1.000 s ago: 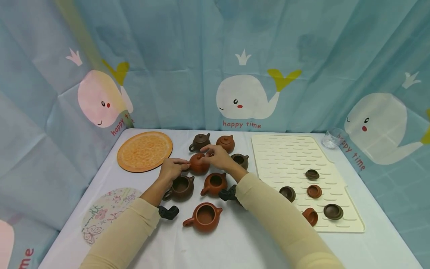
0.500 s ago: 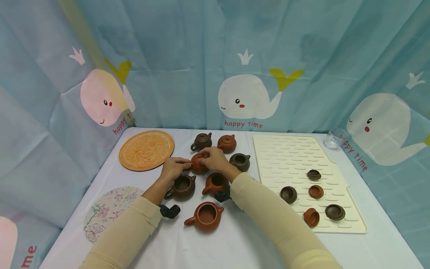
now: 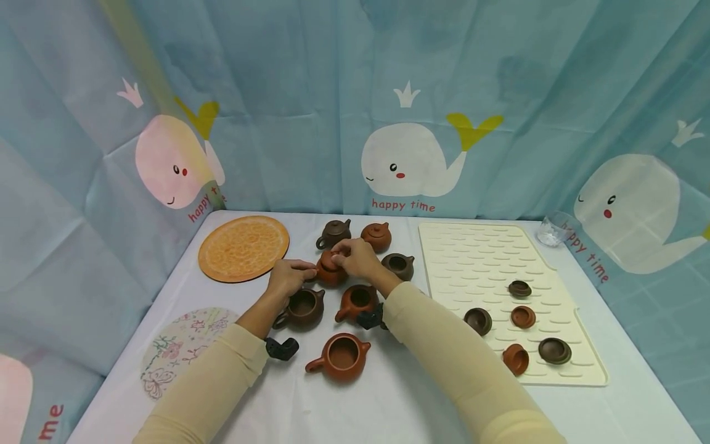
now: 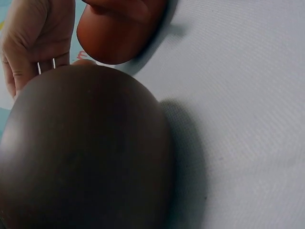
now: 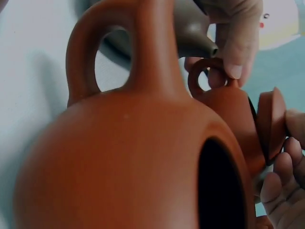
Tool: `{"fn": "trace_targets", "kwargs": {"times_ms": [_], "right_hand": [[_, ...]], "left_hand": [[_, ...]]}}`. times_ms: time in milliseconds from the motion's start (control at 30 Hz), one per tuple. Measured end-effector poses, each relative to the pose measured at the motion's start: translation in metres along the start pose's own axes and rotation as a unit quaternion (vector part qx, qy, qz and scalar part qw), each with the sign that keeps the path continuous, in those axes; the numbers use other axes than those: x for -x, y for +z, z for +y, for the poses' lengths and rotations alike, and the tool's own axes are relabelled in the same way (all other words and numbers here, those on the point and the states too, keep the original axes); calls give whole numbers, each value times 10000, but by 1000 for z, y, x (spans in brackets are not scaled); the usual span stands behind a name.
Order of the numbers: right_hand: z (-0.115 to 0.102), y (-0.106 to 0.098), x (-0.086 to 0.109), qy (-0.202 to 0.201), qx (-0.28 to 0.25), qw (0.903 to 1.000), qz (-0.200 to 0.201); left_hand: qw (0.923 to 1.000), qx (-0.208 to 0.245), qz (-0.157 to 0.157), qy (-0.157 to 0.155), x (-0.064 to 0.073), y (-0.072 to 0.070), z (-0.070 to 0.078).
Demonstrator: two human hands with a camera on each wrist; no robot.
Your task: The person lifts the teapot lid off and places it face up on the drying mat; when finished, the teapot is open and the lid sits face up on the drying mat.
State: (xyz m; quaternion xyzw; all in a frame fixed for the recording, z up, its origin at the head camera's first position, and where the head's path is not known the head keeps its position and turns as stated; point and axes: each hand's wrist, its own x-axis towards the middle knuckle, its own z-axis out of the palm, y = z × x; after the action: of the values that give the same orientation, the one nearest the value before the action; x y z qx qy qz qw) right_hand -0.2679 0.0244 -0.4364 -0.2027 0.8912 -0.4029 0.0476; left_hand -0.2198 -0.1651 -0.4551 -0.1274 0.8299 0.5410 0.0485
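Note:
A reddish-brown clay teapot (image 3: 331,277) stands among several others mid-table. My left hand (image 3: 287,279) pinches its loop handle, which shows in the right wrist view. With my right hand (image 3: 360,259) I grip its lid (image 5: 271,125), tilted and with a dark gap showing between lid and opening. A dark brown lidless teapot (image 3: 302,308) sits just below my left hand and fills much of the left wrist view. Below my right hand is an orange-brown lidless teapot (image 3: 357,302), with a larger lidless red one (image 3: 341,357) nearer me.
Behind stand a dark lidded teapot (image 3: 335,233) and an orange lidded one (image 3: 376,236). A dark lidless teapot (image 3: 405,266) is right of my hand. Several lids lie on the cream mat (image 3: 471,253); a glass (image 3: 553,231) stands beyond it. Round mats (image 3: 244,246) lie left.
My right fingers have closed on the lid and raised it, tilted, from the reddish-brown teapot. My left hand has kept its hold on the handle.

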Motion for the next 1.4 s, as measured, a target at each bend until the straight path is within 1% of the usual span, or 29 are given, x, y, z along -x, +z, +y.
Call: {"fn": "trace_targets", "kwargs": {"times_ms": [167, 233, 300, 367, 433, 467, 533, 633, 700, 800, 833, 900, 1000, 1100, 1167, 1233, 1267, 1333, 1400], "right_hand": [[4, -4, 2, 156, -380, 9989, 210], [5, -6, 4, 183, -788, 9965, 191], [6, -8, 6, 225, -1366, 9903, 117], [6, -10, 7, 337, -2033, 9785, 40], [6, -12, 8, 458, -2740, 9606, -45], [5, -13, 9, 523, -3007, 9523, -65], [6, -14, 10, 657, -3501, 9343, -96], [6, -15, 11, 860, -4032, 9110, -101], [7, -15, 11, 963, -4307, 8973, -97], [6, -17, 12, 1004, -4610, 8816, -160], [6, -17, 13, 1001, -4710, 8761, -217], [5, -18, 14, 998, -4840, 8686, -371], [5, -20, 15, 1076, -5052, 8541, -608], [5, -21, 17, 1106, -5315, 8366, -730], [6, -23, 19, 1052, -5493, 8254, -773], [6, -24, 20, 922, -5596, 8199, -779], [5, -26, 21, 877, -5616, 8194, -742], [5, -28, 23, 762, -5548, 8257, -682], [3, -32, 24, 644, -5409, 8365, -601]], "left_hand": [[10000, -1, -12, 57, 0, 0, 1], [10000, -3, -6, 36, 1, -1, 1], [10000, 2, 8, 9, 1, -1, 1], [10000, 0, 26, -11, 1, -1, 1], [10000, -1, 40, -2, 1, -1, 1], [10000, 7, 47, 1, 1, -2, 1], [10000, 15, 57, 3, 1, -2, 1], [10000, 31, 48, -1, 1, -2, 1], [10000, 37, 40, -15, 1, -2, 1], [10000, 31, 11, -7, 1, -2, 0], [10000, 36, 15, -23, 1, -2, 0], [10000, 36, 13, -41, 1, -2, 0], [10000, 25, 13, -75, 2, -2, 0], [10000, -1, 5, -96, 2, -2, 0], [10000, -20, -3, -94, 1, -1, 0], [9999, -30, -12, -98, 1, -1, 1], [10000, -34, -14, -93, 1, 0, 1], [10000, -31, -14, -77, 1, 0, 1], [10000, -25, -13, -64, 0, -1, 0]]}}
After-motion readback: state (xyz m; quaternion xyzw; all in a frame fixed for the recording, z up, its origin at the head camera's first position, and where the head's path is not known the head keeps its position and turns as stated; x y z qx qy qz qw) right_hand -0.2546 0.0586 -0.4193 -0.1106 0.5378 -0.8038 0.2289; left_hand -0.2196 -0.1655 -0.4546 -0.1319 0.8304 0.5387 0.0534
